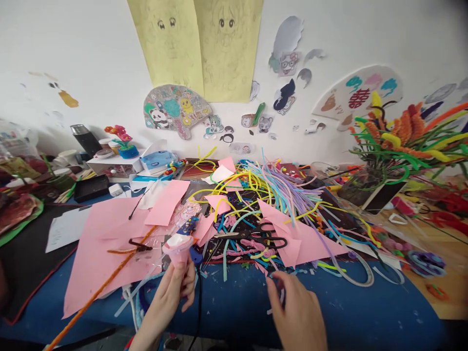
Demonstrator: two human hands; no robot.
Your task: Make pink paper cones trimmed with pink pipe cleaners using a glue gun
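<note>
My left hand [174, 285] grips a small pink paper cone [178, 247] upright by its lower end; something white lines its open top. Close behind it lies a blue tool [196, 254] with a black cord running down past the table edge, its shape partly hidden. My right hand [297, 308] is over the blue table front, palm down, thumb and forefinger slightly apart at small pink paper scraps. Beneath its thumb shows a thin whitish strip [282, 295]. Black-handled scissors [261, 235] rest between pink paper pieces [292, 231] beyond both hands.
Large pink sheets [113, 229] cover the left, crossed by a long orange fuzzy stem [106, 282]. Pipe cleaners [285, 183] in pastel colours pile up centrally. A glass vase [360, 187] of fuzzy stems stands right. A black tray [91, 188] sits left.
</note>
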